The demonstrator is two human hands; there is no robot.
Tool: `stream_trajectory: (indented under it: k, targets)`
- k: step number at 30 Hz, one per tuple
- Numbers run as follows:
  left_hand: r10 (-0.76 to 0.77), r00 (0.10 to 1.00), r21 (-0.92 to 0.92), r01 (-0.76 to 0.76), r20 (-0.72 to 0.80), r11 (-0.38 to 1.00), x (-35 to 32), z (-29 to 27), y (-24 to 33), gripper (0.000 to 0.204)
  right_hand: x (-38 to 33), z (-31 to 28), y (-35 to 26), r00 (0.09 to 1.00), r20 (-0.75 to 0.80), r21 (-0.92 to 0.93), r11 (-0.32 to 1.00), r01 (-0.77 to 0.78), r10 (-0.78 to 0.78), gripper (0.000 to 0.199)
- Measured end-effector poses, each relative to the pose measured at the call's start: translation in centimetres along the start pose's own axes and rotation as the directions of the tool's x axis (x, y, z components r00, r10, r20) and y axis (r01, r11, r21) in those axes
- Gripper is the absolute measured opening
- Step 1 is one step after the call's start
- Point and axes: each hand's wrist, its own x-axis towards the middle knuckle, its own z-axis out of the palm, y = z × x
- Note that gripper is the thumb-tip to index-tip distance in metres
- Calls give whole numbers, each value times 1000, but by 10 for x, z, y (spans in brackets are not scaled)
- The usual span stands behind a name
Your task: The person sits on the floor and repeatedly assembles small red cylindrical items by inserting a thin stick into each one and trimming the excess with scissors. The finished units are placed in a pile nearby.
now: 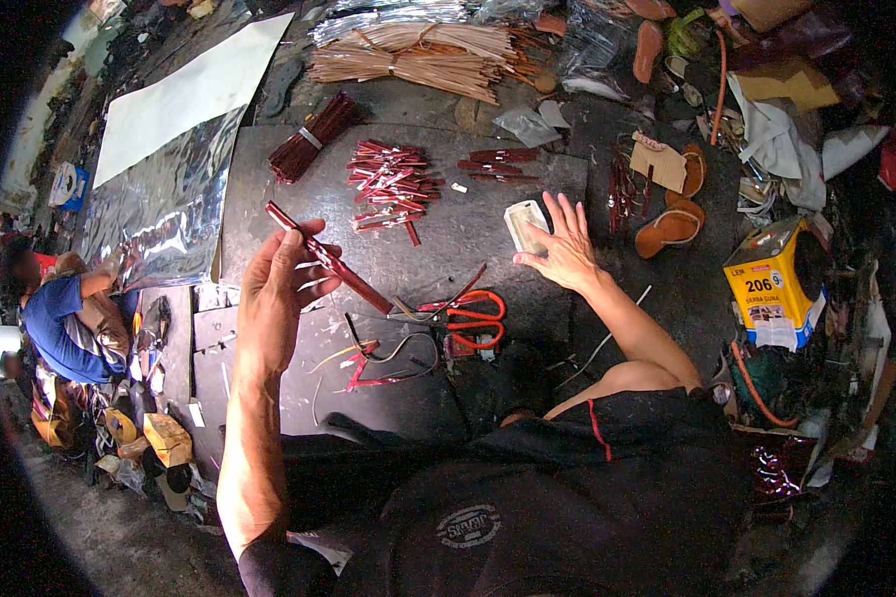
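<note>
Our left hand [274, 289] grips a long, glossy dark red strap [327, 259], raised slantwise above the dark surface [448, 249]. Our right hand [565, 249], fingers spread loose, touches a small pale rectangular box [524, 225]. Orange-handled scissors [458, 316] lie between them; farther off, a heap of short red strips [393, 184].

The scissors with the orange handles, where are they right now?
The scissors lie on the dark work board in the middle of the head view, between the left hand and right hand, beside loose red trimmings.
</note>
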Motion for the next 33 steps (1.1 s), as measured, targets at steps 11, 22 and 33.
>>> stream_trajectory:
  k: [11,22,33]
  targets:
    - [-3,1000,37,3,15,999,0,5,-2,43,2,0,3,999,-22,4,1000,29,-29,69]
    - [-72,976,-9,76,207,997,-4,4,-10,45,47,-100,-80,988,-74,555,818,151,-132,26]
    - [-114,939,-9,124,325,992,-17,15,-12,36,70,-157,-173,657,-367,329,569,754,-658,43]
